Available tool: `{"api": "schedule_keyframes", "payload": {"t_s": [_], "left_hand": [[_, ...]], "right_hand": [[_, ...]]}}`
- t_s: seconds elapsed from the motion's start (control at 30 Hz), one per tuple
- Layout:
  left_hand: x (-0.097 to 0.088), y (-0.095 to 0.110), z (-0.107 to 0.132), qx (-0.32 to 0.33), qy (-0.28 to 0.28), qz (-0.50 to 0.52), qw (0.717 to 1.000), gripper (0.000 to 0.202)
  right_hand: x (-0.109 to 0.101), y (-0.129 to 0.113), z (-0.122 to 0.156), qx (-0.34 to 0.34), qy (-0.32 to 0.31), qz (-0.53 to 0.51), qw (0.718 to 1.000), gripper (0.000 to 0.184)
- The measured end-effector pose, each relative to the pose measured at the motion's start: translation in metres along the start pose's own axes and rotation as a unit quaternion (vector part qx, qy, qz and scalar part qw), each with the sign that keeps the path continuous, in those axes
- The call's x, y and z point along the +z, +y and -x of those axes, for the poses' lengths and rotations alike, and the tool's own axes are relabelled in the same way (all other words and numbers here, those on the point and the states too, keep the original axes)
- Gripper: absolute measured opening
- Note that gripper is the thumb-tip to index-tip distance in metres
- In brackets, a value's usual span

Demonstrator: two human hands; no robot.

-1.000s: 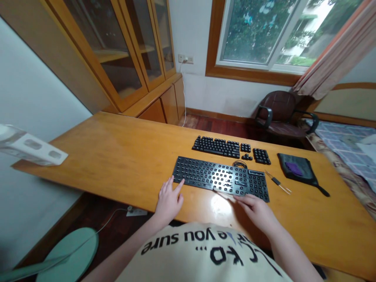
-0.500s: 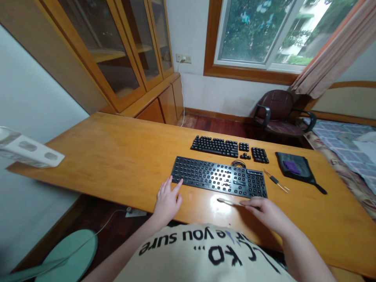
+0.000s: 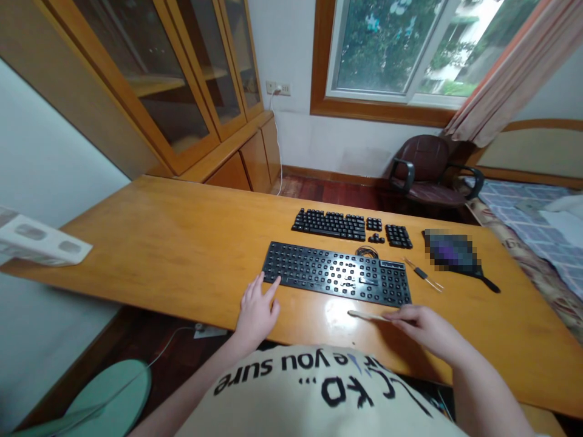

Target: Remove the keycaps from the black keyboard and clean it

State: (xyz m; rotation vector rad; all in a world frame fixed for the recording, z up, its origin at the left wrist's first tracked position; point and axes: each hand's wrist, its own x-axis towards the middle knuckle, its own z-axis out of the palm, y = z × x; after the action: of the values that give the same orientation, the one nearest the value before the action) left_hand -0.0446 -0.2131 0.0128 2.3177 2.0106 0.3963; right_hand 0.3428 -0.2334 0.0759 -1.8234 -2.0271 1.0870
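A black keyboard [image 3: 314, 280] with its keycaps off lies on the wooden desk, bare switch posts showing and light glaring off its middle. My left hand [image 3: 257, 308] is open, fingers spread, with the fingertips at the keyboard's lower left corner. In front of the keyboard's right part, my right hand [image 3: 421, 328] is closed on the handle of a thin, pale brush [image 3: 364, 315]. The brush points left and is apart from the keyboard; its bristles are too small to make out. Removed keycaps [image 3: 328, 226] stand in grouped rows behind the keyboard.
A wire keycap puller [image 3: 422, 275] lies right of the keyboard, near a dark pouch [image 3: 460, 258] that is partly blurred. The coiled cable [image 3: 367, 251] sits behind the keyboard. At the desk's left end stands a white box [image 3: 43, 240]. A chair [image 3: 426, 167] is beyond the desk.
My right hand has moved slightly right with the brush, away from the keyboard's middle. My left hand stays at the keyboard's corner. The view has shifted a little.
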Motion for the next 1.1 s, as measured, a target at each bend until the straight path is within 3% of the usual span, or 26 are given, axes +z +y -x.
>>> {"api": "schedule_keyframes", "payload": {"t_s": [0.17,0.3,0.47,0.5,0.6,0.67,0.83,1.1], "left_hand": [[0.000,0.000,0.000,-0.003,0.001,-0.004,1.000,0.052],[0.000,0.000,0.000,-0.004,-0.002,-0.001,1.000,0.052],[0.000,-0.001,0.000,-0.004,0.002,0.006,1.000,0.052],[0.001,-0.001,0.000,-0.004,0.002,0.004,1.000,0.052],[0.001,-0.002,0.000,-0.002,0.001,0.000,1.000,0.052],[0.002,-0.002,0.000,-0.005,0.002,0.003,1.000,0.052],[0.003,-0.001,-0.001,-0.004,0.001,-0.002,1.000,0.053],[0.002,-0.001,0.000,-0.003,-0.001,-0.008,1.000,0.052]], "right_hand": [[0.001,-0.002,0.000,0.008,0.061,0.007,0.998,0.034],[-0.002,0.001,0.000,0.013,0.011,-0.021,1.000,0.031],[-0.006,-0.001,0.001,0.044,0.117,0.004,0.992,0.036],[-0.006,-0.002,0.002,0.051,0.097,-0.001,0.994,0.035],[-0.006,-0.009,0.005,0.036,-0.041,-0.051,0.997,0.032],[-0.005,-0.012,0.005,0.014,-0.072,-0.079,0.994,0.032],[-0.003,-0.003,-0.008,0.048,0.105,-0.009,0.993,0.035],[-0.003,0.027,-0.014,0.087,0.099,0.057,0.990,0.025]]}}
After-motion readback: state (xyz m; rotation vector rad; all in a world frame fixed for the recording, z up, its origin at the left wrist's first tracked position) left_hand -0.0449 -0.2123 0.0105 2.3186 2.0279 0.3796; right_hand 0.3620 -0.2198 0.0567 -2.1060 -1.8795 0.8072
